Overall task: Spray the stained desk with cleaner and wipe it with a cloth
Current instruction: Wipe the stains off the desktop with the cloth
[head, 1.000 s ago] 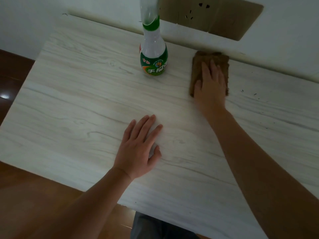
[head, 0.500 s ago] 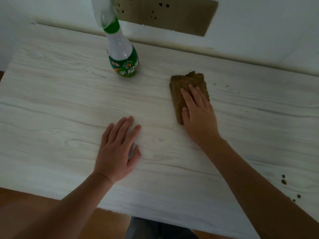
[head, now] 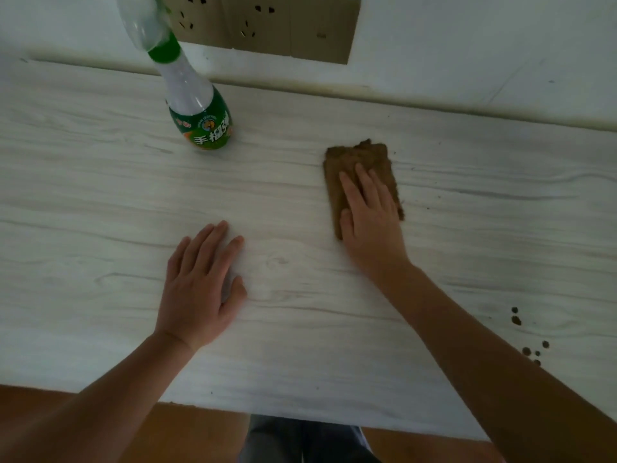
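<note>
The desk (head: 100, 202) has a pale wood-grain top. A brown cloth (head: 359, 158) lies flat on it right of the middle, and my right hand (head: 370, 218) presses on the cloth with straight fingers. My left hand (head: 200, 282) rests flat on the bare desk, palm down, holding nothing. The spray bottle (head: 197, 105), clear with a green label and green collar, stands upright at the back left; its head is partly cut off by the frame. Dark stain spots (head: 516, 319) dot the desk at the right, with fine specks (head: 437, 197) right of the cloth.
A white wall runs along the desk's far edge, with a tan socket panel (head: 267, 25) above the bottle. The desk's near edge crosses the bottom of the view, with brown floor (head: 83, 426) and my dark trouser leg (head: 300, 439) below it.
My right hand has drawn the cloth from the back of the desk toward me. The view has swung right, so stain spots at the right came into sight. My left hand stayed flat in place.
</note>
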Available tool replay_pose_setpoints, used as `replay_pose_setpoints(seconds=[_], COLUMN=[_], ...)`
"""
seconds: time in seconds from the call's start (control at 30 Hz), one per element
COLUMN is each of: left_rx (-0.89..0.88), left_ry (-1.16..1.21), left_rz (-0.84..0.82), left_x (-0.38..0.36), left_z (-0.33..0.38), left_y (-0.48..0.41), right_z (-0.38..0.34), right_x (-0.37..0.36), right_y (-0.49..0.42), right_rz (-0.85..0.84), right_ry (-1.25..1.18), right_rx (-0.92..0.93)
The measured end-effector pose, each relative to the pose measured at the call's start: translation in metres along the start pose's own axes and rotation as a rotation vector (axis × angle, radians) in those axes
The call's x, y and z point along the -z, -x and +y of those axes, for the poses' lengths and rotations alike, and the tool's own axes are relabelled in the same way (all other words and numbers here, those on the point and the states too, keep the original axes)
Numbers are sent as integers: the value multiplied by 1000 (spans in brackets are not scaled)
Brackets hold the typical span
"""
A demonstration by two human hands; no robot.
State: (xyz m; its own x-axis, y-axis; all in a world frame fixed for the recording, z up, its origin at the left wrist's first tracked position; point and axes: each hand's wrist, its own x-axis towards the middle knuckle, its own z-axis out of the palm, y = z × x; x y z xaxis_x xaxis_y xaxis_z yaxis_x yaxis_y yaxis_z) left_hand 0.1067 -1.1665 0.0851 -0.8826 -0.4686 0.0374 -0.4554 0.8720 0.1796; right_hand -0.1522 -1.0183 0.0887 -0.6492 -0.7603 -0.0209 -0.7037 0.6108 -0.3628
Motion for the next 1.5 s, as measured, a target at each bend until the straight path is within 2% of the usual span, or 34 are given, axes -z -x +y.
replay_pose_setpoints(seconds=[0.13,0.27,0.4,0.53,0.67,0.9,1.0,1.17,1.27,1.4,1.5], left_rx=[3,24,168,42,15,25,22,28,27,33,27], left_ry=[-8,-27,30,34,12,7,0,-3,-16,-18,-7], left_rz=[-16,-29,-19,-63,-97,-48,-40,-39,-56,-59,-31], left_x=[1,5,12,0,-18,-19,-21,-20,-19,-20,-22], left_z=[1,6,36,73,90,92,91,91,91,91,90], left_y=[-1,-4,-25,-50,-56,-58,-58,-58,-58,-58,-58], right_z=[-7,11,47,93,130,137,105,17,-6,35,82], right_x=[0,12,31,53,67,62,52,10,4,15,33], right_y=[46,55,53,47,28,-54,-83,-63,-35,-52,-75], right_rz=[-65,-77,-47,-21,17,114,84,39,-62,-47,51], right_ry=[-3,-21,-3,25,43,14,4,-37,-43,19,12], right_rx=[68,-3,-157,-334,-442,-498,-430,21,175,160,-43])
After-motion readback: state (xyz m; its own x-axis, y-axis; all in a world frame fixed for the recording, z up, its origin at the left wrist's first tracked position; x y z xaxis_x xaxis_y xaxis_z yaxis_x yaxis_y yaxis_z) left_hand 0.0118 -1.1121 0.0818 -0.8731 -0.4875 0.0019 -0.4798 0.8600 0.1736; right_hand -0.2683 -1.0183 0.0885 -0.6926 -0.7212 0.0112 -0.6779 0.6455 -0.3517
